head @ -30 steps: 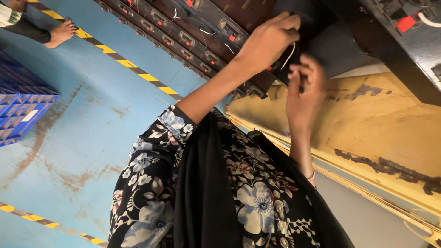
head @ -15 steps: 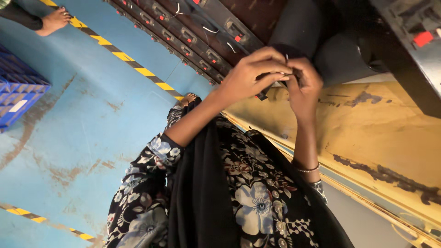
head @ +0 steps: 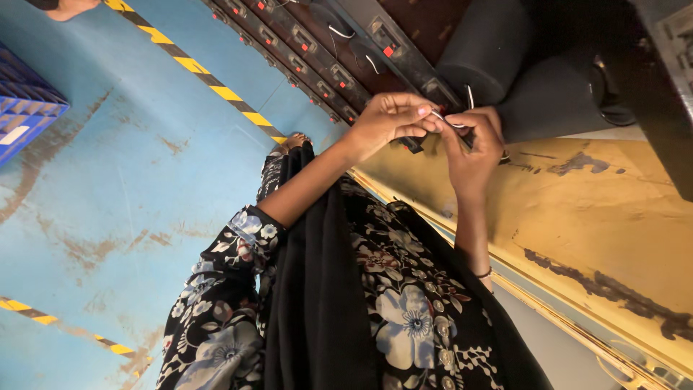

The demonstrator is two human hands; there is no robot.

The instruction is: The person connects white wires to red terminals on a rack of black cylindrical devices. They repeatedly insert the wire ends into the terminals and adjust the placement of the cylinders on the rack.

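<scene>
Left hand (head: pixel 390 119) and right hand (head: pixel 473 144) meet fingertip to fingertip above the edge of the yellow bench (head: pixel 577 224), both grips pinched together on a thin white wire (head: pixel 447 120) held between them. Just behind the hands stand two dark rolls (head: pixel 505 65); a row of black parts with red tabs (head: pixel 303 50) runs off to the left. A blue crate (head: pixel 25 115) sits on the blue floor (head: pixel 130 188), well apart.

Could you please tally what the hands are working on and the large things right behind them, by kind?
Thin white wire, pinched between left hand and right hand: 1
Small black part in right hand: 1
Grey cylinders: 2
Total: 4
</scene>
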